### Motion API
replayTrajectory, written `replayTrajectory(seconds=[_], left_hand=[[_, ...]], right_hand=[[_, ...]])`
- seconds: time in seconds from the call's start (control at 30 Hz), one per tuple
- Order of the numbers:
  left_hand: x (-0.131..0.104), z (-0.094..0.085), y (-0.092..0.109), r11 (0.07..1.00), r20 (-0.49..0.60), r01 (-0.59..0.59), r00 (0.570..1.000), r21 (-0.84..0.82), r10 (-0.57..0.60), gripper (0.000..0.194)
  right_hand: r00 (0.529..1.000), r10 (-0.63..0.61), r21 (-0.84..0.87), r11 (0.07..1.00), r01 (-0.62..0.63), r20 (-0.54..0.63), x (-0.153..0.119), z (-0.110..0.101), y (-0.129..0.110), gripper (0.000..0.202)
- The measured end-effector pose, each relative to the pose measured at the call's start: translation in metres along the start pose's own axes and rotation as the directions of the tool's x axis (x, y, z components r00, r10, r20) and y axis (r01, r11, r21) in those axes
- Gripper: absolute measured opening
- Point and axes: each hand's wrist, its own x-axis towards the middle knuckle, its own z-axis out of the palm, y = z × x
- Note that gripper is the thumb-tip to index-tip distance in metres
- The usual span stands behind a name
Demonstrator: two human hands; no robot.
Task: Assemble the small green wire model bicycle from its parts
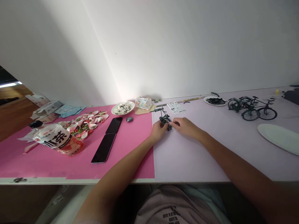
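A small dark model bicycle (165, 118) stands tilted between my hands, close to the line where the pink and pale table coverings meet. My left hand (158, 130) is closed on its lower part, thumb and fingers pinching it. From the other side, my right hand (183, 126) reaches in with thumb and forefinger pinched at the bicycle's edge. Whether a small part sits in that pinch is too small to make out. Behind the bicycle lies a printed instruction sheet (176, 107).
Several finished model bicycles (251, 107) stand at the right, beside a white oval plate (280, 137). A plate of dark parts (215, 100) is behind them. On the left are two phones (104, 147), a drink bottle (58, 139), pink-and-green pieces (87, 123) and a dish of white pieces (123, 108).
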Motion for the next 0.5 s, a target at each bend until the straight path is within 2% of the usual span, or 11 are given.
replayTrajectory(seconds=[0.5], left_hand=[[-0.0015,-0.0007,0.0057,0.998,0.02,0.014,1.0,0.057,-0.015,0.021]], right_hand=[[1.0,0.007,-0.015,1.0,-0.006,0.027,-0.0023,-0.0022,-0.0055,0.04]])
